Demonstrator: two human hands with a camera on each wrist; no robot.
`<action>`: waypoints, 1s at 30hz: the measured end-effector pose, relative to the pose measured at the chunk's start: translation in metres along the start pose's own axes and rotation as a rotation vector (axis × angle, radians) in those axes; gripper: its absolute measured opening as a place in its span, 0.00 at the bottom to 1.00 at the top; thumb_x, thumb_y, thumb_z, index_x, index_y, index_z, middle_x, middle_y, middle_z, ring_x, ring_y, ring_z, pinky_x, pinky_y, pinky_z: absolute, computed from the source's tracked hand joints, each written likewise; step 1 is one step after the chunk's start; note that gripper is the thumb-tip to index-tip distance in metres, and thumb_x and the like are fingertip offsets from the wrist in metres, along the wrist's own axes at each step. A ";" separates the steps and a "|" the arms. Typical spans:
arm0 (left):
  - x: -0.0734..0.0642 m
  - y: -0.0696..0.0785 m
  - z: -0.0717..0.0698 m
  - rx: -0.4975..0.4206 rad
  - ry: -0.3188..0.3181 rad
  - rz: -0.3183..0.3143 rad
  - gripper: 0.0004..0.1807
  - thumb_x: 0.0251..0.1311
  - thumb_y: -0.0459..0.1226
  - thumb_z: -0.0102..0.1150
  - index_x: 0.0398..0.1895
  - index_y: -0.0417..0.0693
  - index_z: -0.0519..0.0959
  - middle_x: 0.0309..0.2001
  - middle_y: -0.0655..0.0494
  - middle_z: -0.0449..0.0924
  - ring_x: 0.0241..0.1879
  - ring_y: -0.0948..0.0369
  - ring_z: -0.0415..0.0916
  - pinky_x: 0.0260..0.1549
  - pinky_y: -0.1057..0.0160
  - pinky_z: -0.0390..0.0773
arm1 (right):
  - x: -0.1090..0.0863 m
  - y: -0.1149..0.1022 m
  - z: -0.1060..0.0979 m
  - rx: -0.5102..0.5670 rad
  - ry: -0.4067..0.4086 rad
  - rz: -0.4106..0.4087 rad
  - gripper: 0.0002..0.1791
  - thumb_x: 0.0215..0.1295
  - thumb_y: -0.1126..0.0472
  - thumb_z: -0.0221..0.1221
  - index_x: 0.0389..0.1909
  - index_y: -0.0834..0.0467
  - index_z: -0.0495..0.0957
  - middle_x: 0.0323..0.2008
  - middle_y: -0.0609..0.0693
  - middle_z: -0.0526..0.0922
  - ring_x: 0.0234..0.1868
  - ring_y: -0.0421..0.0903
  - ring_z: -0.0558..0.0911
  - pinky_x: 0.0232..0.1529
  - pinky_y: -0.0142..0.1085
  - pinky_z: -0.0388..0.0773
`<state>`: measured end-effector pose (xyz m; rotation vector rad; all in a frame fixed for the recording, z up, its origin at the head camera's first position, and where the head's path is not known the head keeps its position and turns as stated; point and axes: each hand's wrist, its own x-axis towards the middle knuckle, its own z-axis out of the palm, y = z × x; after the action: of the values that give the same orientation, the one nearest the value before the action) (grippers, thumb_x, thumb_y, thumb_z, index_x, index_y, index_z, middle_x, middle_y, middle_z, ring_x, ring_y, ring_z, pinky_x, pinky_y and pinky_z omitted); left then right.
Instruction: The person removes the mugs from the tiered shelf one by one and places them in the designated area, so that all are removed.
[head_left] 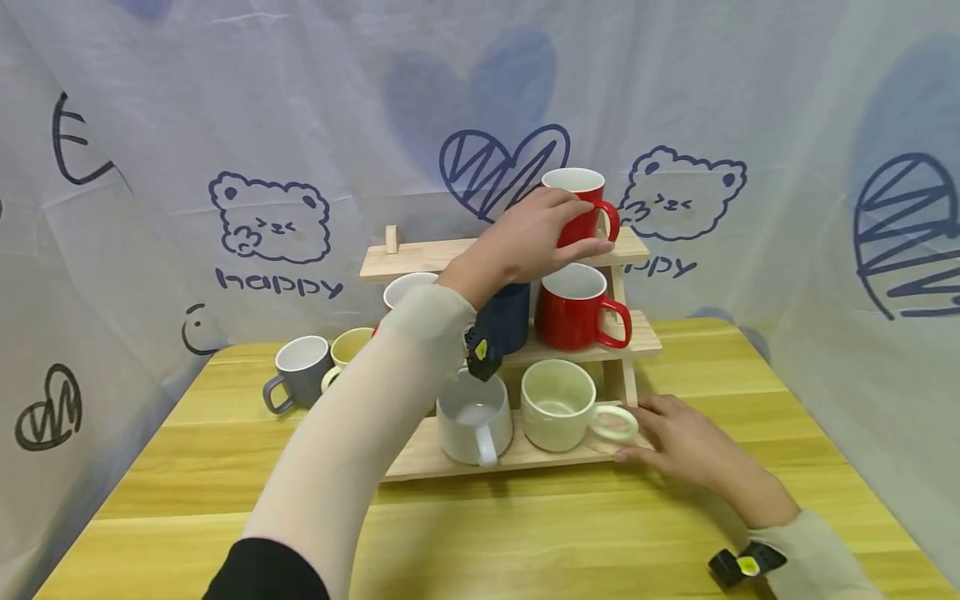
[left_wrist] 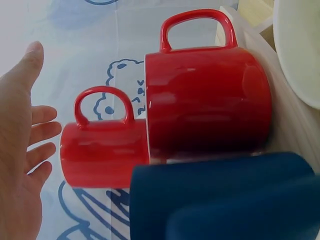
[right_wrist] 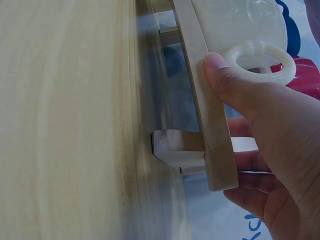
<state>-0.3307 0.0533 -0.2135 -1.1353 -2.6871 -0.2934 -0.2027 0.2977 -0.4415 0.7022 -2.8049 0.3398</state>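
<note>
On the top shelf of the wooden rack stands a red mug. My left hand reaches across in front of it, and the left wrist view shows the fingers spread and loosely extended near the rim of that red mug. Below stand another red mug and a dark blue mug, partly behind my left arm. My right hand holds the right end of the bottom shelf, thumb on its front edge and fingers behind, close by the cream mug's ring handle.
A white mug and the cream mug sit on the bottom shelf. A white-lined mug is mostly hidden by my sleeve. On the table at the left stand a grey mug and a yellow mug. A printed curtain hangs behind.
</note>
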 end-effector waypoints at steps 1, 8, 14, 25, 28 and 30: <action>0.002 0.002 0.000 0.007 -0.004 0.002 0.41 0.63 0.68 0.44 0.72 0.56 0.65 0.71 0.57 0.62 0.71 0.59 0.53 0.69 0.61 0.57 | 0.000 0.000 0.000 0.001 -0.004 0.004 0.42 0.56 0.29 0.60 0.58 0.59 0.79 0.53 0.57 0.78 0.53 0.58 0.77 0.53 0.55 0.76; 0.016 0.011 0.007 0.084 0.005 -0.010 0.41 0.64 0.69 0.39 0.73 0.57 0.65 0.72 0.58 0.60 0.72 0.58 0.50 0.70 0.60 0.54 | 0.000 -0.001 -0.001 -0.002 -0.003 -0.009 0.41 0.56 0.30 0.61 0.57 0.59 0.79 0.52 0.57 0.78 0.53 0.57 0.78 0.53 0.54 0.76; 0.027 0.016 0.014 0.145 0.036 -0.049 0.42 0.65 0.70 0.34 0.73 0.57 0.63 0.73 0.59 0.60 0.73 0.58 0.50 0.71 0.60 0.50 | 0.001 -0.001 0.000 -0.006 0.001 -0.031 0.40 0.56 0.30 0.61 0.57 0.59 0.79 0.52 0.56 0.79 0.52 0.57 0.78 0.52 0.54 0.77; 0.043 0.027 0.024 0.221 0.024 -0.109 0.44 0.64 0.72 0.29 0.72 0.56 0.66 0.70 0.61 0.65 0.69 0.59 0.55 0.69 0.63 0.55 | -0.001 0.001 0.003 -0.004 0.018 -0.030 0.39 0.56 0.31 0.62 0.56 0.59 0.79 0.51 0.56 0.79 0.52 0.57 0.78 0.53 0.54 0.76; 0.041 0.025 0.025 0.219 0.040 -0.106 0.42 0.65 0.71 0.30 0.72 0.57 0.65 0.70 0.62 0.64 0.69 0.58 0.55 0.69 0.62 0.57 | -0.001 0.002 0.003 0.001 0.016 -0.024 0.40 0.56 0.31 0.62 0.57 0.59 0.79 0.53 0.56 0.78 0.53 0.57 0.78 0.54 0.54 0.76; 0.038 0.022 0.027 0.196 0.067 -0.108 0.40 0.66 0.69 0.33 0.72 0.58 0.65 0.70 0.62 0.64 0.69 0.58 0.56 0.68 0.61 0.57 | 0.000 0.002 0.002 0.002 0.015 -0.018 0.41 0.55 0.30 0.62 0.57 0.58 0.79 0.53 0.56 0.78 0.53 0.57 0.77 0.54 0.54 0.75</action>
<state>-0.3444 0.1012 -0.2268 -0.9107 -2.6532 -0.0802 -0.2043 0.2992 -0.4439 0.7223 -2.7828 0.3425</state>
